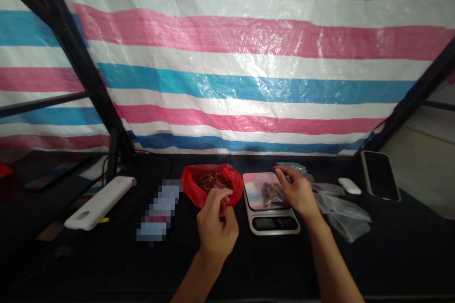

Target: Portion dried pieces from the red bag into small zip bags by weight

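My left hand (217, 222) is at the near edge of a red plastic bag (188, 189). Its fingers are curled in a pinch, and what they hold, if anything, is hidden. Small brown dried pieces (209, 181) fill the open bag. To its right stands a kitchen scale (254, 220) with a dark display. A small clear plastic bag of brown pieces (272, 195) lies on the weighing plate. My right hand (296, 191) hovers over the plate's right side, beside that bag. Thumb and forefinger meet at the tips, and I cannot make out anything between them.
Several flat clear zip bags (346, 218) lie right of the scale, near a white rounded object (350, 185) and a phone (381, 175). On the left are a white power bank (99, 202) and a blurred-out item (159, 210). A striped tarp (249, 71) hangs behind the black table.
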`<state>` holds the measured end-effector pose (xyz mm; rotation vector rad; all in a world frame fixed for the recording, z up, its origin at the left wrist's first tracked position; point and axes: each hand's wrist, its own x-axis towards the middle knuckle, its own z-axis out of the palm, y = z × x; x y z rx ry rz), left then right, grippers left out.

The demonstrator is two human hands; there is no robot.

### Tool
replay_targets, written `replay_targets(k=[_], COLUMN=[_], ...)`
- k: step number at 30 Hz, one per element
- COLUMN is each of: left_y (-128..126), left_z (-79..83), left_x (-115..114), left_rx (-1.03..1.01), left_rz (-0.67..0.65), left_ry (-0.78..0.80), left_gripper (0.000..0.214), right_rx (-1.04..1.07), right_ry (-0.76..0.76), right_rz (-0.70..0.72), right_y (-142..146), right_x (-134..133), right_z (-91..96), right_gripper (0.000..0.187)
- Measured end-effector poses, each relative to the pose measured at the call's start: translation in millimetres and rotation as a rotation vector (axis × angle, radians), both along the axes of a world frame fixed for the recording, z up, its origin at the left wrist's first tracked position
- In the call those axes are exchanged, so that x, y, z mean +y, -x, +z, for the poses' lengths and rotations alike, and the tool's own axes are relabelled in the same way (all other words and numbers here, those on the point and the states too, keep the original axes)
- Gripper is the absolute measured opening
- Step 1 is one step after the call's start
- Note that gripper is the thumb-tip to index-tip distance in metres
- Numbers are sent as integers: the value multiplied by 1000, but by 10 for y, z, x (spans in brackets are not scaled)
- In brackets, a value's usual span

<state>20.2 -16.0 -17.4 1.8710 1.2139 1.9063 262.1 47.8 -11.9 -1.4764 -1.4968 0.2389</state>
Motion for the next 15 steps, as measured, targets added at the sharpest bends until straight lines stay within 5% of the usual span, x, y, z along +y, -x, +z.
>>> replay_targets(k=[7, 15], left_y=[38, 115], left_z=[49, 58], left_x=[-40, -7], left_rx=[64, 81], left_rz=[19, 32], left_ry=[-263, -289], left_gripper=[32, 29], right_rx=[-28, -67], right_ry=[-19, 12], right_rz=[-39, 5], right_y=[-99, -69], right_x=[-16, -73], right_z=[2, 56], right_gripper=[55, 46])
